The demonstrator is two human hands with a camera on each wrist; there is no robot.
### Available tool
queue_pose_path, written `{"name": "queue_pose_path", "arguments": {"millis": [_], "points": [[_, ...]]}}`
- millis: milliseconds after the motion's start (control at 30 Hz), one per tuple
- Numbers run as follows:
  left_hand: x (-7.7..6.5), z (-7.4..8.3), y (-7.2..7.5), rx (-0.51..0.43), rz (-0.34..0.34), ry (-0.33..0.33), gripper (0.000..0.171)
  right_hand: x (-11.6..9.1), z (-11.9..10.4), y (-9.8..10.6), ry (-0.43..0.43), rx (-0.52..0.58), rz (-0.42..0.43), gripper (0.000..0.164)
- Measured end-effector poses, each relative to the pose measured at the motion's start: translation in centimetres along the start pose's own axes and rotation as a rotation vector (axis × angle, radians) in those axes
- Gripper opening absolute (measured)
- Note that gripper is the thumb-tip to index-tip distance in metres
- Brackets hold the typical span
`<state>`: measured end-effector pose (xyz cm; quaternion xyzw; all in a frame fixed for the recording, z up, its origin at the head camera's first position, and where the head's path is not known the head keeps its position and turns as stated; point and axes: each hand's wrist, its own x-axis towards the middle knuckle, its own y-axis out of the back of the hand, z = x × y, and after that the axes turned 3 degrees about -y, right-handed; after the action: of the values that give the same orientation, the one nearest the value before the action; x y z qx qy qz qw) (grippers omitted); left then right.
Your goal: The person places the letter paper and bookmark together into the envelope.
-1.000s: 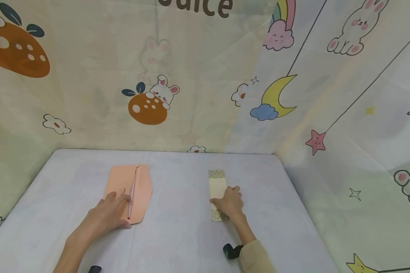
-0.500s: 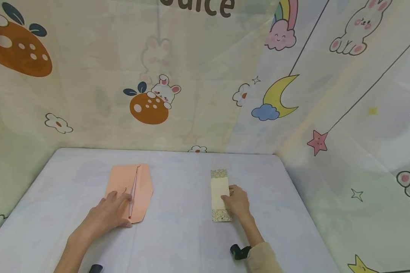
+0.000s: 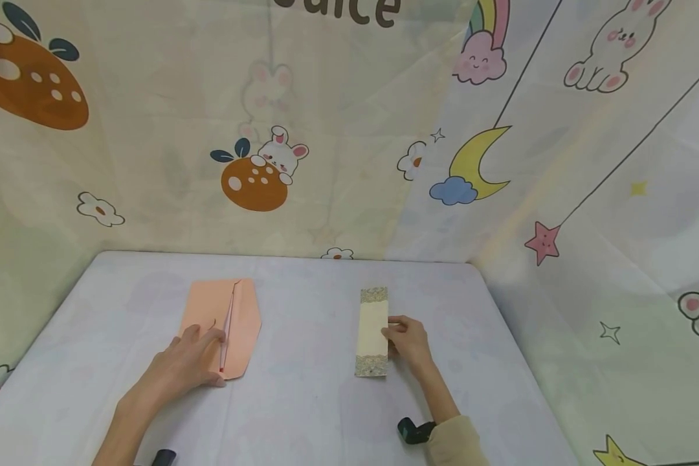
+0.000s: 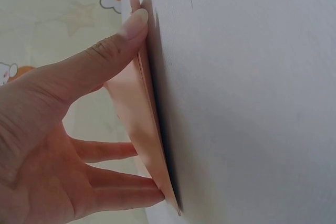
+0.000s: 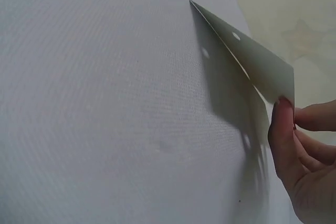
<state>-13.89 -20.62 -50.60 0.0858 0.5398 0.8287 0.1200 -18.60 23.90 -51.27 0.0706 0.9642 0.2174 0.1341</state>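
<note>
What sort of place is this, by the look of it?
Perhaps a small screened-off craft or filming corner: a pale table, a cartoon-printed backdrop close behind and beside it, and folded peach paper at the left hand.

The white table (image 3: 303, 401) (round-cornered) bears folded peach paper (image 3: 246, 323).

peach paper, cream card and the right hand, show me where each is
peach paper (image 3: 244, 330): head view, on the panel right of its slit
cream card (image 3: 371, 329): head view, on its plain middle
right hand (image 3: 410, 340): head view, on the back of the hand
</note>
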Motion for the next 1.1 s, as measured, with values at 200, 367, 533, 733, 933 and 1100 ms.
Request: {"name": "queue_pose_path", "arguments": {"millis": [200, 367, 533, 733, 933, 1100], "points": [[0.0, 0.0, 0.0, -0.003, -0.005, 0.001, 0.076, 0.0, 0.3, 0.1, 0.009, -0.007, -0.033, 0.032], [0.0, -0.2, -0.2, -0.001, -0.004, 0.000, 0.077, 0.0, 0.7, 0.0, 0.009, 0.023, -0.070, 0.034], [-0.1, -0.2, -0.2, -0.011, 0.002, -0.007, 0.076, -0.2, 0.7, -0.4, 0.007, 0.099, -0.089, 0.035], [0.0, -0.2, -0.1, -0.003, -0.001, 0.000, 0.076, -0.6, 0.1, -1.2, 0.005, 0.198, -0.121, 0.035], [-0.1, -0.1, -0.1, -0.002, -0.004, 0.007, 0.077, -0.8, -0.2, -2.1, 0.003, 0.227, -0.178, 0.037], [-0.1, -0.2, -0.2, -0.004, 0.005, 0.000, 0.078, -0.9, -0.3, -2.9, 0.013, 0.244, -0.229, 0.038]]}}
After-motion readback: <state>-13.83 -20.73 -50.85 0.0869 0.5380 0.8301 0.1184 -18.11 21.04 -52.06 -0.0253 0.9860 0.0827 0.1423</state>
